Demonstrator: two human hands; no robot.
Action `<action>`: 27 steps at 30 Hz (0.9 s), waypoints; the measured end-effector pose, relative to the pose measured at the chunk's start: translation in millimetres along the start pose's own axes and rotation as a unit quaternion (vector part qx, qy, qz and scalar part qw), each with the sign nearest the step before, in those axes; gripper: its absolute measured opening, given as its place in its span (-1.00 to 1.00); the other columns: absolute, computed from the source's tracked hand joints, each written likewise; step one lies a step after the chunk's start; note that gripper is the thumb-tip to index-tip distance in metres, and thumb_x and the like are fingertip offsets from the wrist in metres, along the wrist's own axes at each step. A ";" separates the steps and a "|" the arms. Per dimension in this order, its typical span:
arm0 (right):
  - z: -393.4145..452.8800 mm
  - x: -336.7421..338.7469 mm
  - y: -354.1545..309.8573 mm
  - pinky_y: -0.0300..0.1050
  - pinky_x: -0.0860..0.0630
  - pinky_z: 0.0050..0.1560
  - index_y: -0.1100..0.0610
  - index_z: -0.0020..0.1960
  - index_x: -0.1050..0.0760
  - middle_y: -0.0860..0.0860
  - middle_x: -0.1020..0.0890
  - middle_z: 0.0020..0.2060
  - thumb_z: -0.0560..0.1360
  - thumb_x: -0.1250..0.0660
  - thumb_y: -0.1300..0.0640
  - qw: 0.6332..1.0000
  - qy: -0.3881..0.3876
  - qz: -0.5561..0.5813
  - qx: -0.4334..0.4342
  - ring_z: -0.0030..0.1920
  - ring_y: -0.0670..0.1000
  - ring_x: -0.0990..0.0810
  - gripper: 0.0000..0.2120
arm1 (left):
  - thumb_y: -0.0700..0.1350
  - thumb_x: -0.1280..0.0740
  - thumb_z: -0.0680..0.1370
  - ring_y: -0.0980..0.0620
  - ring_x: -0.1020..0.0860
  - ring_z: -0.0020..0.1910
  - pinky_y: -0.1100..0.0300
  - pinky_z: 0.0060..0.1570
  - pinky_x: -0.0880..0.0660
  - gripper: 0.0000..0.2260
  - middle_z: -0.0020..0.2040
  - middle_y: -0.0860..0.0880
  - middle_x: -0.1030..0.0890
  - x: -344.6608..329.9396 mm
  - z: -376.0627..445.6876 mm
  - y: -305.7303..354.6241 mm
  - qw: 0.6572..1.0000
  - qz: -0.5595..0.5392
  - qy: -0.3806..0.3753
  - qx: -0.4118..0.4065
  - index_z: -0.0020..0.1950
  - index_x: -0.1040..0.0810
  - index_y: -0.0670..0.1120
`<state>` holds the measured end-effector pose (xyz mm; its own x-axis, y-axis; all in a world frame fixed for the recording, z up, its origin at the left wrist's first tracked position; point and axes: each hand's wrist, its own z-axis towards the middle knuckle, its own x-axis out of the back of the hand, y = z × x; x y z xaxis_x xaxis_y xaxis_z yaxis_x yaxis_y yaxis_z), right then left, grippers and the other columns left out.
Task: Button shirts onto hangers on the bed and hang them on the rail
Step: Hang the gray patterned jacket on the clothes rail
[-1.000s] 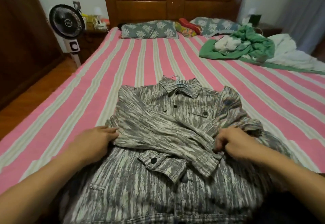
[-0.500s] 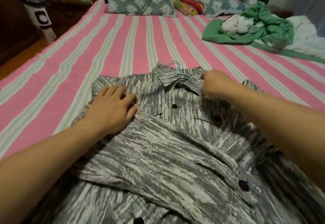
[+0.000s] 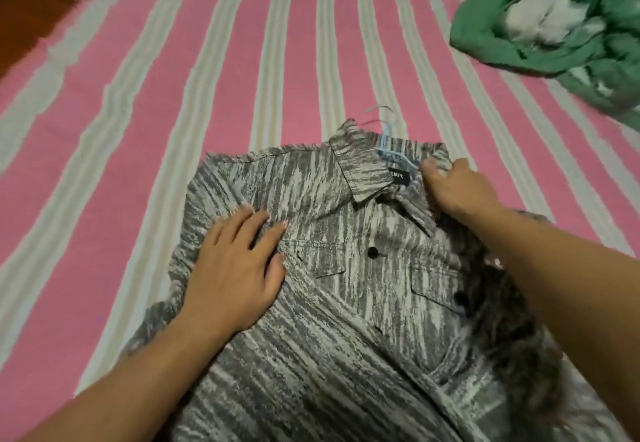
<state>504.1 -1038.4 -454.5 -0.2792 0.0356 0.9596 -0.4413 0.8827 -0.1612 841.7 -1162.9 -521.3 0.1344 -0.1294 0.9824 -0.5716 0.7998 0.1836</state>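
The left hand (image 3: 235, 268) is lying flat on the shirt (image 3: 346, 303), fingers straight; the right hand (image 3: 457, 188) is pinching its collar (image 3: 360, 171) beside the hanger (image 3: 389, 136).

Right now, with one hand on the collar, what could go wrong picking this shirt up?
The right hand grips only the collar of the grey shirt, not the blue hanger, so the hanger might slip out on lifting. The top of the placket looks open, so the shirt may slide off. The left hand rests flat on the fabric and could drag it askew.
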 end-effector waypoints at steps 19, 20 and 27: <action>-357.0 360.5 8.4 0.14 -0.58 -0.04 0.02 0.24 -0.48 0.04 -0.66 -0.04 0.48 -0.44 0.11 0.980 -0.010 0.083 0.180 -0.02 0.14 -0.64 -0.64 | 0.06 -0.26 0.61 0.12 -0.59 -0.07 0.04 0.00 -0.57 -0.53 0.06 0.11 -0.61 471.1 -48.0 78.1 0.962 -0.231 -0.112 -0.093 0.40 -0.17 0.46; -364.1 380.7 10.9 0.16 -0.59 0.01 0.00 0.25 -0.50 0.02 -0.66 -0.02 0.50 -0.44 0.08 0.977 -0.021 0.096 0.189 -0.01 0.10 -0.64 -0.66 | -0.01 -0.25 0.60 0.10 -0.57 -0.17 0.07 -0.09 -0.55 -0.52 -0.07 0.07 -0.61 488.1 -58.0 80.0 0.962 -0.234 -0.112 -0.086 0.36 -0.17 0.47; -372.8 441.3 -6.2 -0.02 -0.60 -0.07 -0.32 0.05 -0.47 -0.27 -0.65 -0.10 0.48 -0.41 -0.26 0.922 -0.087 0.177 0.333 -0.10 -0.23 -0.63 -0.81 | -0.26 -0.27 0.53 0.03 -0.56 -0.19 0.16 -0.08 -0.52 -0.64 -0.03 0.11 -0.67 571.6 -106.7 102.4 0.951 -0.276 -0.134 0.042 0.13 -0.60 0.19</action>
<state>701.5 -853.5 55.9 -0.6134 0.1384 0.7776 -0.7058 0.3458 -0.6183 946.4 -1092.5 55.5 0.2289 -0.6698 0.7064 -0.5379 0.5178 0.6653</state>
